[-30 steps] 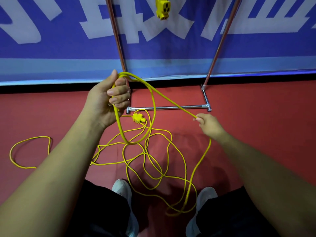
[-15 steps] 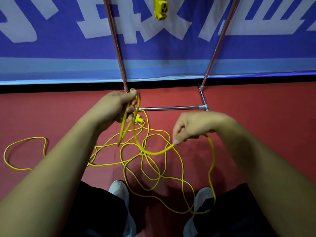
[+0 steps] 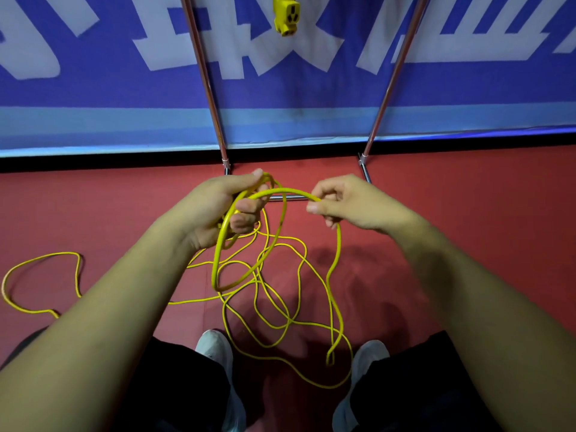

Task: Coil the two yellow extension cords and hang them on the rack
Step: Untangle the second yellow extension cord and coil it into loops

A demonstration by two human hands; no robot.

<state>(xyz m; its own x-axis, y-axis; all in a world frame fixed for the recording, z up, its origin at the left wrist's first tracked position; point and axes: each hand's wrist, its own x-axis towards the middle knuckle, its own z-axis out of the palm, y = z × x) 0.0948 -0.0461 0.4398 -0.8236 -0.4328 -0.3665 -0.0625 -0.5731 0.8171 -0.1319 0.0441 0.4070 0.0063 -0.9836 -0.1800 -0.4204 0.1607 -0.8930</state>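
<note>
Nearest, entry one: our pale shoes [image 3: 215, 350] and black trouser legs [image 3: 180, 388], matte cloth, at the bottom edge.

Entry two: the yellow extension cord [image 3: 282, 325], thin, round, smooth-jacketed and limp. Most of it lies in loose overlapping loops on the red floor [image 3: 467, 232] between and ahead of the shoes, with one stray loop [image 3: 40, 260] well off to our left. The floor looks matte and faintly grained.

Entry three: our left hand [image 3: 215, 207], fingers curled round the gathered turns, from which one long oval loop [image 3: 215, 269] hangs down. Our right hand [image 3: 352, 204] pinches the same cord between thumb and fingertips. The cord arches from hand to hand, then drops from the right hand to the heap.

Handling note, our judgement: the step is laying the next turn into the left hand. We would match it to the hanging loop's length, roll the cord slightly in the right fingertips so it lies flat, and feed slack loosely so the floor loops do not knot.

Entry four: the rack [image 3: 207, 79], bright metal tube, two slanting uprights on a low crossbar [image 3: 296, 198] just beyond our hands.

Entry five: a blue banner [image 3: 93, 98] with pale lettering behind the rack. At the top edge hangs a chunky moulded socket end [image 3: 286, 14], yellow. We take it for the second cord, its coil out of view.
</note>
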